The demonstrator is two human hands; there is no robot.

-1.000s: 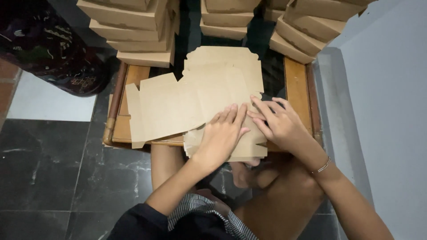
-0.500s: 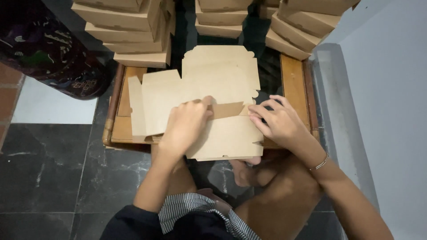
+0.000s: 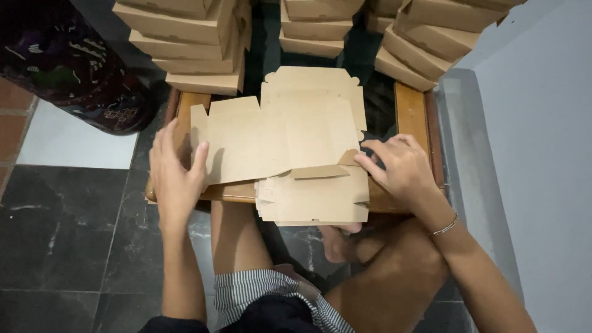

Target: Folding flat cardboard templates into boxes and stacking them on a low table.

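Cardboard box blank [image 3: 277, 139]: flat, brown, die-cut, laid unfolded on top of a stack of like blanks [image 3: 314, 200] on a small wooden table [image 3: 410, 102]. The blank lies between the two hands, with its left flap edge against the left hand [image 3: 176, 176] and its front right flap under the fingertips of the right hand [image 3: 398, 166].

Left hand: open, fingers spread and extended, held upright against the blank's left edge, thumb laid over the flap; nothing is grasped.

Right hand: loosely curled, fingertips pressed on a small raised flap at the blank's near right corner; a thin bracelet [image 3: 445, 226] is worn at the wrist. No closed grip is seen.

Stack of like blanks: directly below and between the hands, overhanging the table's near edge.

Folded boxes [image 3: 197, 46]: finished brown cartons, piled in several columns beyond the hands, past the table's far edge.

Patterned dark fabric [image 3: 68, 68]: beyond and to the outside of the left hand, on the tiled floor [image 3: 55, 228].

Grey wall [image 3: 530, 154]: just outside the right hand.
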